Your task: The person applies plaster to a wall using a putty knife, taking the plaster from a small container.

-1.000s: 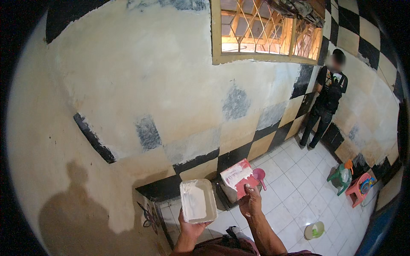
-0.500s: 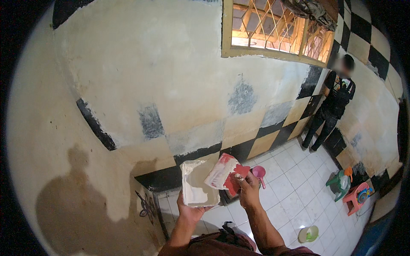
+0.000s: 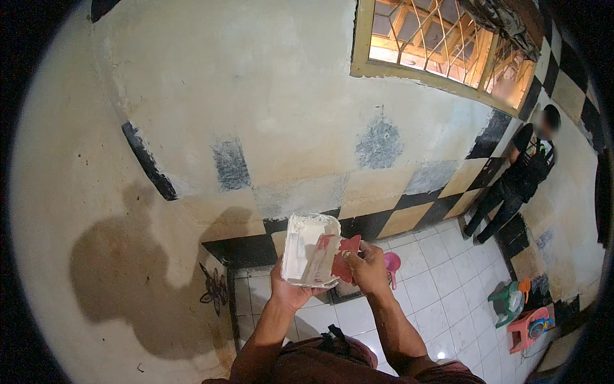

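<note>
My left hand (image 3: 289, 293) grips a white rectangular tub (image 3: 291, 246) from its near left edge. Pale putty coats the tub's inside and rim. Pinched between the thumb and fingers of my right hand (image 3: 369, 272) is a red plastic putty spreader (image 3: 346, 246), whose blade is smeared with white putty. The blade lies over the right part of the tub, hiding some of its inside; I cannot tell whether it touches the bottom.
Ahead is a wall (image 3: 300, 109) with black and cream checks and patchy white coating, below a barred window (image 3: 435, 45). Another person (image 3: 527, 169) stands at the right corner. A pink dipper (image 3: 392, 261), green stool (image 3: 502, 307) and red stool (image 3: 524, 329) are on the tiled floor.
The spreader has moved from the tub's upper right edge down over its inside. Both hands and the tub sit slightly higher in view, and the view itself has shifted.
</note>
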The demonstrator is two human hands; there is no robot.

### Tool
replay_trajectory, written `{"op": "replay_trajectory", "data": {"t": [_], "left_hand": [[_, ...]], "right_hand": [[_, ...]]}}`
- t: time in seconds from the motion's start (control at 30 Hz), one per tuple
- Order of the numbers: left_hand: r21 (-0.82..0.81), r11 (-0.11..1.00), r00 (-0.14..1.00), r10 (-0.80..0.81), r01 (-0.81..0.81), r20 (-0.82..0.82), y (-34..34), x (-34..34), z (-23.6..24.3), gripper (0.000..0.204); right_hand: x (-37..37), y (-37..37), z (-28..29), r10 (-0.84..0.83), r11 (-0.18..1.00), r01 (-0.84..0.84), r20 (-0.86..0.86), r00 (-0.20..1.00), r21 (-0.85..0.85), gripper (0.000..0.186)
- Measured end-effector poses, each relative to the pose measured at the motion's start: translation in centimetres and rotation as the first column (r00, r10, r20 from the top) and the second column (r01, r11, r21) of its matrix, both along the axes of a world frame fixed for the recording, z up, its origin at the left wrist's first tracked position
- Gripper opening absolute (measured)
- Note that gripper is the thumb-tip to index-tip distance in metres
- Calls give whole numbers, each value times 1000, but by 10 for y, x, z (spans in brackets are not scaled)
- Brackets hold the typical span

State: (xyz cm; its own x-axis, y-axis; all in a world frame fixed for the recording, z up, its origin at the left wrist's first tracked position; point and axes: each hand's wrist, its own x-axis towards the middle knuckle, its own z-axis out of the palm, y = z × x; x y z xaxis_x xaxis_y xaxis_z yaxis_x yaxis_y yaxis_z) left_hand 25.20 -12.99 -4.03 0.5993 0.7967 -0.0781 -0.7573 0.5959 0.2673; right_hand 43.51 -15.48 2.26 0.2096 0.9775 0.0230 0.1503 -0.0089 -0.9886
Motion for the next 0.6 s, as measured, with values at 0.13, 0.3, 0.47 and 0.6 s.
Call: {"op": "replay_trajectory", "data": {"t": [0.13, 0.3, 0.47, 0.6], "left_hand": [[-55, 994, 993, 95, -99, -76, 2, 25, 12, 70], [14, 990, 988, 141, -141, -64, 8, 51, 18, 58], [42, 989, 988, 145, -143, -50, 12, 70, 14, 58], [37, 985, 983, 172, -170, -71, 15, 76, 1, 58]], "right_hand": [[12, 8, 15, 71, 997, -73, -74, 995, -18, 20], [34, 21, 14, 131, 991, -130, -67, 989, 23, 21], [45, 33, 14, 179, 981, -180, 23, 984, 68, 21], [48, 35, 26, 260, 965, -259, -50, 964, 33, 22]]}}
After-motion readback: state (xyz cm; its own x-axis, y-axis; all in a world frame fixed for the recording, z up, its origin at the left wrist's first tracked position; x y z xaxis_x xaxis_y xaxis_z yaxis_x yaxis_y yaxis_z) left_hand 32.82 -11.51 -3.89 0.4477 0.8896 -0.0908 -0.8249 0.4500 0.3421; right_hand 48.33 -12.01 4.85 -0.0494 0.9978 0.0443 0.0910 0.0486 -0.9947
